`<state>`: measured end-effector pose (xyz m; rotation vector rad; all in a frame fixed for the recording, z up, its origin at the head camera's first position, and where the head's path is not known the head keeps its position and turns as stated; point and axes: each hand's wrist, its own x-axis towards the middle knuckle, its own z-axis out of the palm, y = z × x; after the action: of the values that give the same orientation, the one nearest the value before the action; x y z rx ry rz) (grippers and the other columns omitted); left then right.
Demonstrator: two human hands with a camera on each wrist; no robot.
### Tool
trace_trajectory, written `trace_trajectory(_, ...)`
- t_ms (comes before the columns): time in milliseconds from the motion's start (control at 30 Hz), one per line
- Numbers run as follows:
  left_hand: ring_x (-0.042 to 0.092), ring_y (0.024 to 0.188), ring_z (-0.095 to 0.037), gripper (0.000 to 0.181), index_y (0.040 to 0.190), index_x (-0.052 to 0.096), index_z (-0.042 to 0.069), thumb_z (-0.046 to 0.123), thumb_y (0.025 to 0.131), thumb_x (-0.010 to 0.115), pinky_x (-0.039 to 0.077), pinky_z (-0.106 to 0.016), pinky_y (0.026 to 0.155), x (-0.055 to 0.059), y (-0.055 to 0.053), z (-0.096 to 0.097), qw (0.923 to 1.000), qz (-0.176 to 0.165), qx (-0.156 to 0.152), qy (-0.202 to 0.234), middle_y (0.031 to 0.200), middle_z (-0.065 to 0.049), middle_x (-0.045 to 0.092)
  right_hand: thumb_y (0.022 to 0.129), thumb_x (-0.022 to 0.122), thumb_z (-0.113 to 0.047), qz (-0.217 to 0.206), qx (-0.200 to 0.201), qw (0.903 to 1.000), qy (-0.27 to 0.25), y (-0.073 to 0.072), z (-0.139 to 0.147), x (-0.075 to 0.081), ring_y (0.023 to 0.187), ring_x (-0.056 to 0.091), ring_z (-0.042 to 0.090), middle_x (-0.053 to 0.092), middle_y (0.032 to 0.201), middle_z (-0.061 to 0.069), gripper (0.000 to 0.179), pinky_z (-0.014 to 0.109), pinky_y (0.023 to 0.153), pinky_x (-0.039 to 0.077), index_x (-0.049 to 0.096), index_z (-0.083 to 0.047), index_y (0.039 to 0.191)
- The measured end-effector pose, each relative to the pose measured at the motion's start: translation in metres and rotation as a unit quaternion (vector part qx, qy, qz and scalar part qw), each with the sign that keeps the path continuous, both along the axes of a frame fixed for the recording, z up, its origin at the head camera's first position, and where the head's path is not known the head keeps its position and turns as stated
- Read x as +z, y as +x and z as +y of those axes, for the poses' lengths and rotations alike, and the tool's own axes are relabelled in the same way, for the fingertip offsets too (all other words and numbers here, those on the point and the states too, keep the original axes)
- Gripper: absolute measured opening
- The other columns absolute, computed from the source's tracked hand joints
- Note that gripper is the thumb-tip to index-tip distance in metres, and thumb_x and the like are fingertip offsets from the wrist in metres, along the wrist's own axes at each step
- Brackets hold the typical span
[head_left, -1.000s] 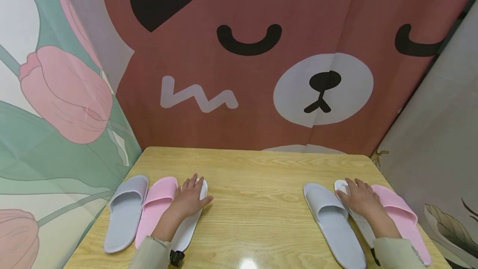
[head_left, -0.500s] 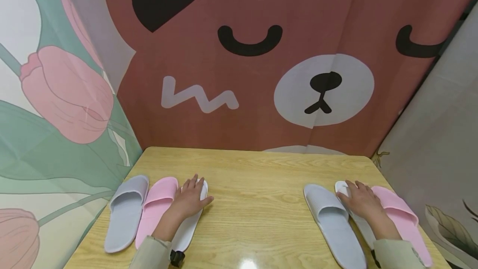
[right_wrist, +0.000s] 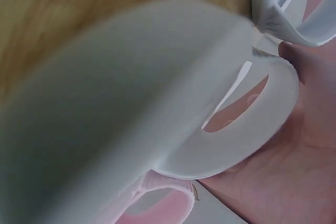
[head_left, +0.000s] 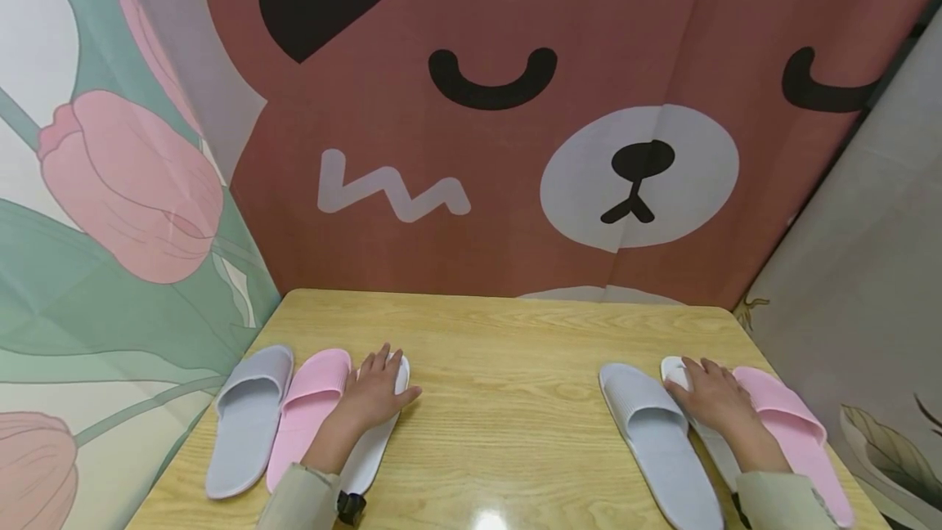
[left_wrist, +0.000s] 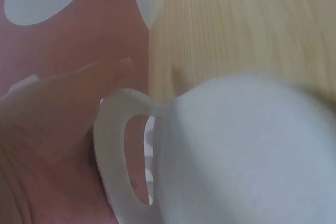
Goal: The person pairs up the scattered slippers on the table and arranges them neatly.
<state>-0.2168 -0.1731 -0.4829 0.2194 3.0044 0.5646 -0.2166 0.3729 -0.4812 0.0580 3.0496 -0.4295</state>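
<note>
Left white, backless foam-looking slipper [head_left: 371, 448] sits on the left part of the pale wood-grain table [head_left: 500, 399]; right white, backless foam-looking slipper [head_left: 712, 442] sits on its right part. Expect both light, springy, not fragile, maybe slick on that table — take hold at the arched strap or sole edge. Your left hand [head_left: 374, 393] lies palm-down over one strap, fingers straight, thumb splayed toward table centre. Your right hand [head_left: 711, 395] mirrors it — fingers extended, not pinching. Forearms come in over the table's near side.
</note>
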Motion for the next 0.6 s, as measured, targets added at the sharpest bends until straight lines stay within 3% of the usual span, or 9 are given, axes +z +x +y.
trace_trajectory(600,0.026,0.145,-0.053,0.084,0.154,0.038,0.001,0.048,0.091,0.070,0.020,-0.074,0.111,-0.0016,-0.0001,0.0003,0.9996,0.003,0.020,-0.021,0.162,-0.025,0.027,0.102,0.051,-0.046,0.010,0.021,0.9996,0.017,-0.0027,0.0047,-0.0069,0.124,0.033,0.071,0.033,0.139,0.049,0.074,0.078,0.098,0.030,0.039,0.013,0.144)
